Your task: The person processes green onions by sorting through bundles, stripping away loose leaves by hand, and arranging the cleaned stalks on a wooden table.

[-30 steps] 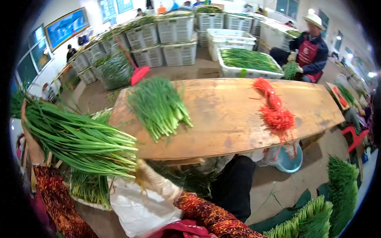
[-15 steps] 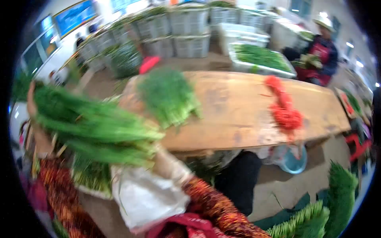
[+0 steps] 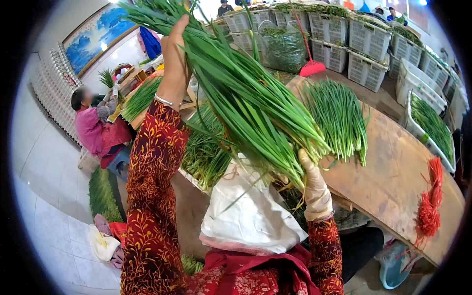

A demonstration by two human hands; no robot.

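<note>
A big loose bunch of garlic chives (image 3: 241, 93) slants across the middle, leaves up to the left and pale stems down to the right. My left hand (image 3: 175, 61), bare with a bracelet at the wrist, is closed round the leafy end. At the stem end my right hand (image 3: 313, 187), in a pale glove, grips the bunch; its far fingers are hidden. A smaller bunch of chives (image 3: 337, 118) lies on the wooden table (image 3: 388, 162) just beyond. Below the held bunch, more chives (image 3: 206, 152) fill a container beside the white cloth (image 3: 248, 211) on my lap.
Red ties (image 3: 430, 201) lie in a bundle on the table's right part. A blue bucket (image 3: 393, 268) stands under it. Crates (image 3: 366, 64) of greens line the back, near a red dustpan (image 3: 312, 68). Another person (image 3: 101, 123) sits at the left, handling greens.
My view has turned left, bringing the seated person into sight. Both hands still hold the chives, now raised and slanting more steeply in front of me.
</note>
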